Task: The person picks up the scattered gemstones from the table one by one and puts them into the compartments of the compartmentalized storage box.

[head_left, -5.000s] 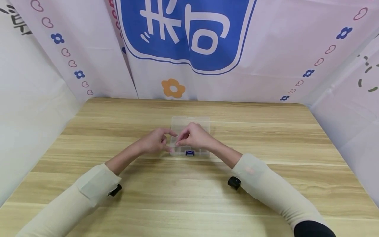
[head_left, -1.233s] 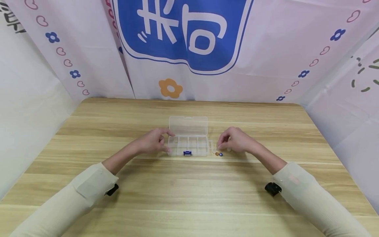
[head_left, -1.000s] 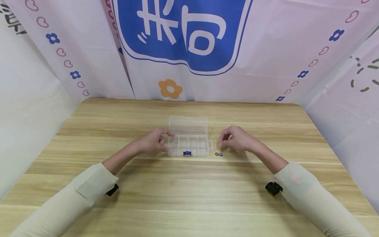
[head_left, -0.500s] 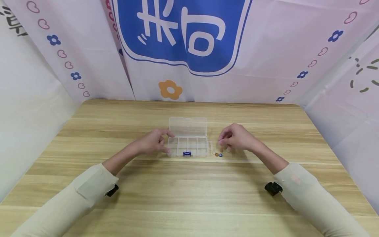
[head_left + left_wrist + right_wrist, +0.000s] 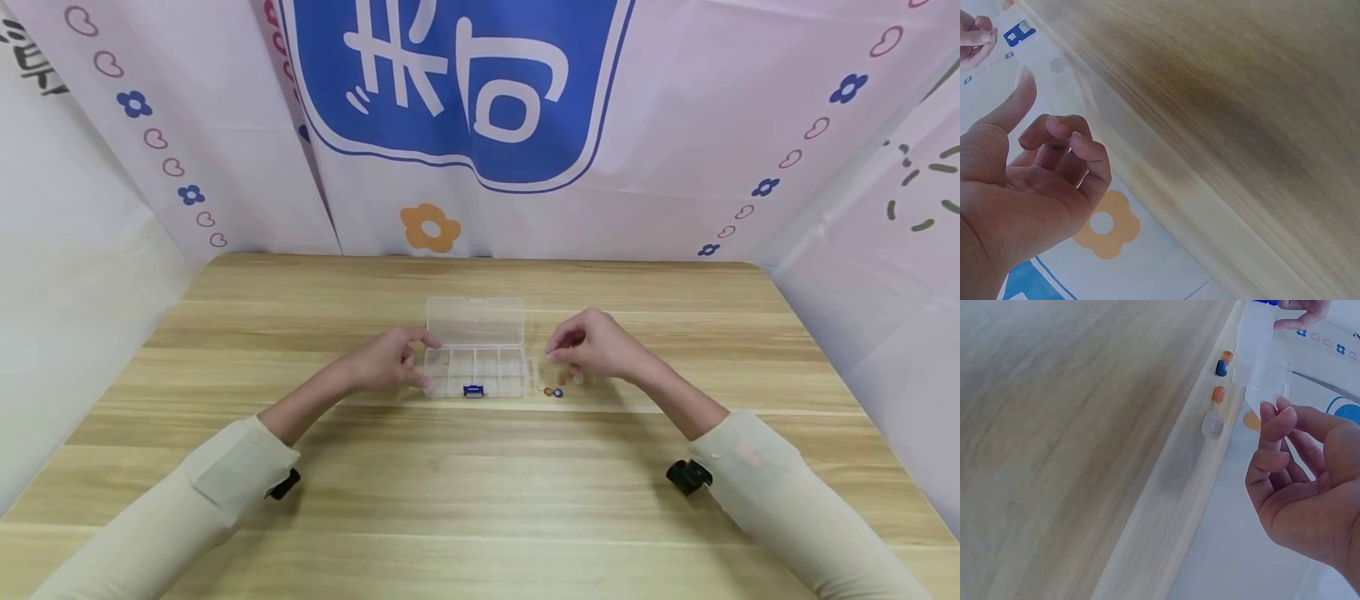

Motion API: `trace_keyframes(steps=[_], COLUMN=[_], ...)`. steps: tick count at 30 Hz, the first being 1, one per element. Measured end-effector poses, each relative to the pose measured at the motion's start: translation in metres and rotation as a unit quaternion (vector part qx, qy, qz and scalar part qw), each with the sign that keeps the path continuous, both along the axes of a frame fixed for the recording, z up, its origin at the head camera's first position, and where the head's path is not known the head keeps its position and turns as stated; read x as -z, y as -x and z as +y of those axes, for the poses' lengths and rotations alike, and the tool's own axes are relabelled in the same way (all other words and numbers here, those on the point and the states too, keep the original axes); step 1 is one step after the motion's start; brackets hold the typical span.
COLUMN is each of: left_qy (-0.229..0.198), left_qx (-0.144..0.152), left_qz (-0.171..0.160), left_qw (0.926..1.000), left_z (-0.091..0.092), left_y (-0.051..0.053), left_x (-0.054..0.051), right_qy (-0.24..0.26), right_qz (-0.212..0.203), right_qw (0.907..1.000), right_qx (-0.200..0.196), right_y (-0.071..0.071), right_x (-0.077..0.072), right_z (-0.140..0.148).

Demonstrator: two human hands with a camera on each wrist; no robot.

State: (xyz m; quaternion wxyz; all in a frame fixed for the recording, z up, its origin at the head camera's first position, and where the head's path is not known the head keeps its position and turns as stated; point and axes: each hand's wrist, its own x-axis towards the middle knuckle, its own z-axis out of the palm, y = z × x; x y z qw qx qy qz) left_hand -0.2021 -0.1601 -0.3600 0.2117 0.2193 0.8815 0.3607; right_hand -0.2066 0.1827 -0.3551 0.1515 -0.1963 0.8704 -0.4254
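A clear plastic compartment box (image 5: 513, 388) stands with its lid (image 5: 476, 322) raised at the back and a blue latch (image 5: 473, 390) in front. My left hand (image 5: 386, 360) holds its left end between thumb and index finger; the other fingers curl in. Just right of the box, my right hand (image 5: 596, 343) is above the table, thumb and index tips pinched on what looks like a small pale piece, mostly hidden. Below it lie a blue bead (image 5: 1221, 368), an orange bead (image 5: 1227, 357), another orange bead (image 5: 1219, 394) and a clear one (image 5: 1212, 425).
A thin clear strip (image 5: 536, 375) lies beside the box's right end. The wooden table (image 5: 480, 492) ends at a white printed cloth (image 5: 637, 200) behind; more white cloth hangs on both sides.
My right hand, over the box five seconds ago, was down among the beads about a second ago. It has since risen and shifted slightly left, uncovering an orange bead. The left hand stays on the box.
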Motion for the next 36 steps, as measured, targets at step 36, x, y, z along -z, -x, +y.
trace_keyframes(steps=[36], left_qy=[-0.022], left_qx=[-0.004], left_qz=[-0.015], left_qw=[0.9996], left_z=[-0.003], left_y=[-0.001], left_x=[0.002], right_qy=[0.028], right_qz=[0.013], right_qw=[0.9992], right_qx=[-0.024], right_y=[0.005], right_x=[0.0], right_z=[-0.042])
